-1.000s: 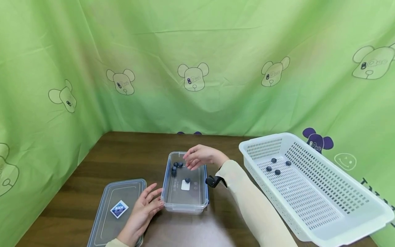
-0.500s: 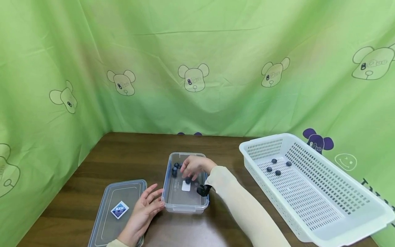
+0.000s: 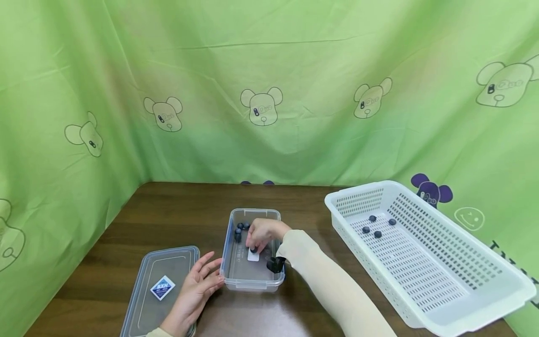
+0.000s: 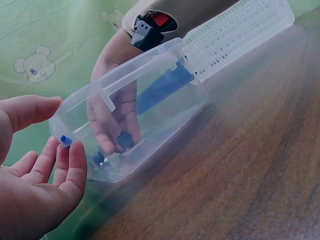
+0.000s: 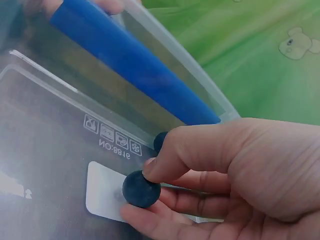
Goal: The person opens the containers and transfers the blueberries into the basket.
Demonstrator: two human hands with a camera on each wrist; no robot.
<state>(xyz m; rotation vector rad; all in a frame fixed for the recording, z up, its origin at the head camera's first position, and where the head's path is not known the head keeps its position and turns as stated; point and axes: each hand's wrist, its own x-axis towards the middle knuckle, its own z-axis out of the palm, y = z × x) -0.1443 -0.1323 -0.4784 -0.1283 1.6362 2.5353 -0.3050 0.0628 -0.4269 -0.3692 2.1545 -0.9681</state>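
Observation:
Inside a clear plastic food container [image 3: 236, 276], my right hand [image 3: 262, 232] pinches a blueberry [image 5: 141, 189] between thumb and fingers, low over the white label [image 5: 102, 192] on the floor. Several other blueberries [image 3: 238, 237] lie together by the container's far left wall. At the container's left side rests my left hand [image 3: 197, 284], fingers relaxed; in the left wrist view its fingertips meet the wall by a blue clip [image 4: 65, 140] while the thumb is near the rim.
The container's lid [image 3: 145, 304], with a blue-and-white sticker [image 3: 162, 287], lies left on the wooden table [image 3: 189, 201], partly behind my left hand. A long white perforated basket [image 3: 421, 262] holding several blueberries [image 3: 377, 234] stands at the right. Green printed cloth [image 3: 210, 140] hangs behind.
My right hand has come down from above the container's far right rim to its floor and taken hold of the blueberry at the label. My left hand has stayed in place.

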